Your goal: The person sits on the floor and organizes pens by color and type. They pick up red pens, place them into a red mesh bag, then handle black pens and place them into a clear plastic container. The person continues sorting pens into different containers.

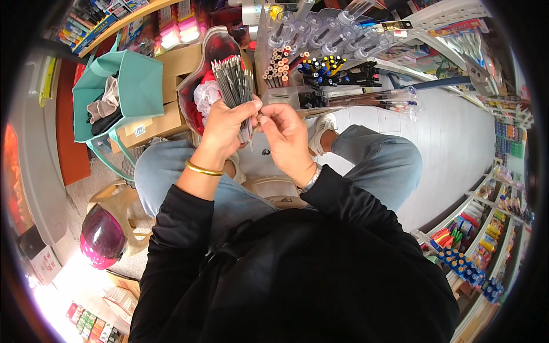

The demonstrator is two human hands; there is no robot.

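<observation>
My left hand (pixel 231 121) is closed around a thick bundle of thin dark pen refills or similar slim sticks (pixel 233 81) with pale tips, held upright and slightly fanned. Close beside it, my right hand (pixel 285 137) has its thumb and index finger pinched together near the lower part of the bundle; whether it grips a piece there is hidden by the fingers. Past my hands stands a clear plastic organizer (pixel 281 96) with pencils (pixel 276 68), capped pens (pixel 321 68) and brushes (pixel 369 102). A lined bag (pixel 184 92) with red and white contents lies behind the bundle.
At left, a teal tote bag (pixel 141 85) holding cloth items stands against cardboard boxes (pixel 171 124). A pink helmet (pixel 101 240) rests by a wooden stool (pixel 139 229). A small dark object (pixel 266 151) lies on the floor between my feet. Stocked shelves (pixel 484 227) line the right side.
</observation>
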